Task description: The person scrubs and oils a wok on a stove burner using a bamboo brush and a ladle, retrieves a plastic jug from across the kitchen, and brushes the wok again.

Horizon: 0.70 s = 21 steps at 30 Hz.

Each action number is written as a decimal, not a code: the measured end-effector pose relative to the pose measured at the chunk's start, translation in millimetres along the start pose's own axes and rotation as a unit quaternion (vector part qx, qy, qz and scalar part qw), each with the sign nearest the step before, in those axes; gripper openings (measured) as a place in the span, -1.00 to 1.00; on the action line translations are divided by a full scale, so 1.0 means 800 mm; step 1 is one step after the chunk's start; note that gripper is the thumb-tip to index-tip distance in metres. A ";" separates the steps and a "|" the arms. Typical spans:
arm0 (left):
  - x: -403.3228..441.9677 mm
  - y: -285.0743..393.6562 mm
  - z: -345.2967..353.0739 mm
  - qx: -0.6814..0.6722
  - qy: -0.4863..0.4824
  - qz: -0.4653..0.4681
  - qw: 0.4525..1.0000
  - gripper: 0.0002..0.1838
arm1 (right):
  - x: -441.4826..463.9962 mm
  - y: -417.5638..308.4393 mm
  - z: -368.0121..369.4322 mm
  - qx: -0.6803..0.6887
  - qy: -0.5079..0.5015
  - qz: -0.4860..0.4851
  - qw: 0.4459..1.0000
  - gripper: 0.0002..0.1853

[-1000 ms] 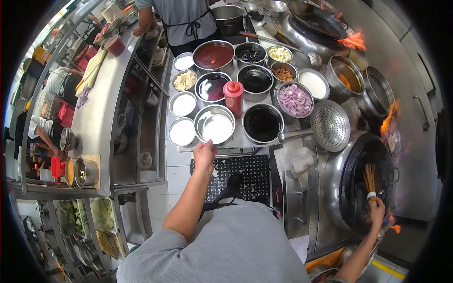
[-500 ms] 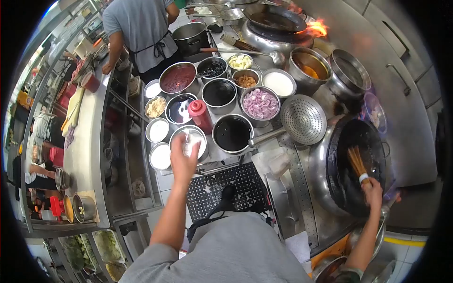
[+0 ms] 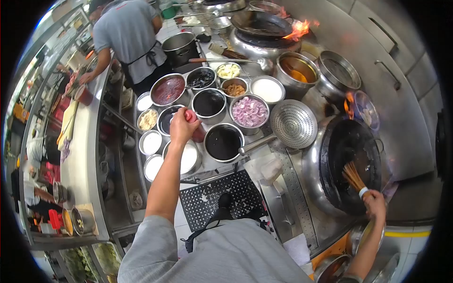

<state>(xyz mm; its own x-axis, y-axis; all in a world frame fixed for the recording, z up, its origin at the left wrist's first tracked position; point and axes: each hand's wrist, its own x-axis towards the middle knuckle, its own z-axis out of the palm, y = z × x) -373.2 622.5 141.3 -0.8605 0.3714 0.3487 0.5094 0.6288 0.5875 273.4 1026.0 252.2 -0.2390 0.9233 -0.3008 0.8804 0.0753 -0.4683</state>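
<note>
My left hand [image 3: 182,126] reaches over the pots, its fingers closed around the top of a red squeeze bottle [image 3: 198,133]. The bottle's lower part shows to the right of my fingers, among the sauce pots. In my right hand [image 3: 375,203] is a bamboo wok brush [image 3: 355,177], gripped at its white-banded end. Its bristles point into a dark wok [image 3: 337,146] on the range. Right of the bottle stands a pot of dark liquid [image 3: 224,143]. A pot of white contents [image 3: 190,159] is partly hidden by my left forearm.
A perforated strainer [image 3: 293,123] lies beside the pot of sliced onions [image 3: 249,112]. Flames [image 3: 299,30] rise at the far burner. A co-worker in a grey shirt [image 3: 125,35] stands at the far left. A black perforated mat [image 3: 217,193] covers the floor below.
My left hand has moved forward from above the white-filled pot and taken hold of the squeeze bottle. My right hand keeps the brush in the wok. The view has shifted slightly.
</note>
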 end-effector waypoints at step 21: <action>-0.046 0.058 -0.048 0.036 0.039 0.065 0.996 -0.02 | -0.014 -0.069 0.037 -0.139 0.037 -0.062 0.988 -0.47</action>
<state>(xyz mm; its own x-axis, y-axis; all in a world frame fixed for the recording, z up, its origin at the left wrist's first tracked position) -317.8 611.8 183.3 -0.7835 0.3997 0.4757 0.6123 0.6271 0.4815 214.9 1000.0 256.8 -0.3297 0.9250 -0.1890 0.9273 0.2797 -0.2488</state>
